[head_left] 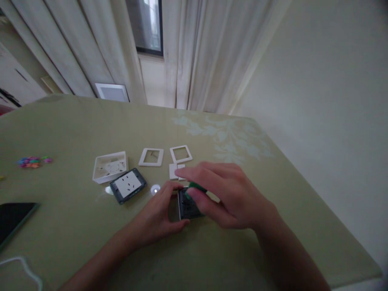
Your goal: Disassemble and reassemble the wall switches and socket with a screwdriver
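Note:
My left hand (162, 214) grips a dark switch module (187, 207) that lies on the green table, thumb and fingers closed on its left side. My right hand (226, 194) is closed on a green-handled tool (196, 186), whose tip is hidden where it meets the module. Just behind my hands lie small white switch pieces (174, 170). To the left sits a socket module (127, 185) with a white face in a dark frame.
Two white square frames (151, 157) (181, 154) and a white back box (109, 165) lie further back. A dark phone (13, 218) lies at the left edge, colourful small bits (32, 161) beyond it. The table's right edge (318, 194) drops off near a wall.

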